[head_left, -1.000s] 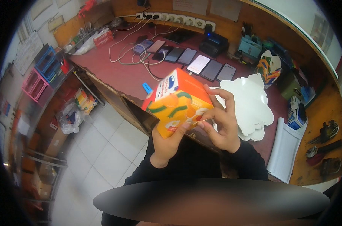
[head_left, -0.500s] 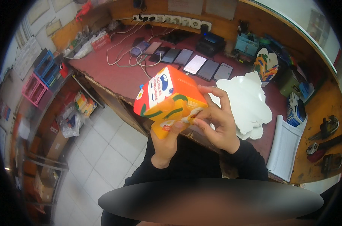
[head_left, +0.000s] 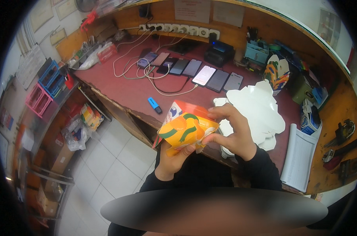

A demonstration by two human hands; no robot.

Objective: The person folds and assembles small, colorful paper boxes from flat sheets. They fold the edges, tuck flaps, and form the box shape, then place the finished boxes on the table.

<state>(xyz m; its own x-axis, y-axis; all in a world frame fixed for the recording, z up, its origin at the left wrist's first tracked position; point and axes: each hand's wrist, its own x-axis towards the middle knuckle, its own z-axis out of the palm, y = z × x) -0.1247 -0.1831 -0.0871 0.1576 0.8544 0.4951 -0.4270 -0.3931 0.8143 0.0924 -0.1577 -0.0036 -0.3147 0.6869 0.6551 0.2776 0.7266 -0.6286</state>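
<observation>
A small cardboard box (head_left: 186,126), yellow and orange-red with green swirls, is held up over the front edge of the desk. Its lower part rests in my left hand (head_left: 172,159), whose thumb presses on the front; the fingers behind are hidden. At the box's right edge, my right hand (head_left: 236,133) pinches the cardboard between thumb and fingers. Just right of that hand lies a stack of white, scallop-edged flat box blanks (head_left: 257,108). A blue and black highlighter (head_left: 155,105) lies on the desk beyond the box.
Across the red desktop (head_left: 107,84) runs a row of phones (head_left: 205,75) with white charging cables. Behind them are a black device (head_left: 219,53) and a row of sockets (head_left: 184,28). An upright patterned box (head_left: 277,72), a notepad (head_left: 300,157) and tools (head_left: 340,147) are on the right.
The box has tipped and come down, so its yellow swirled side faces me more and its red printed face shows less. The highlighter is now fully visible. Both hands keep their hold.
</observation>
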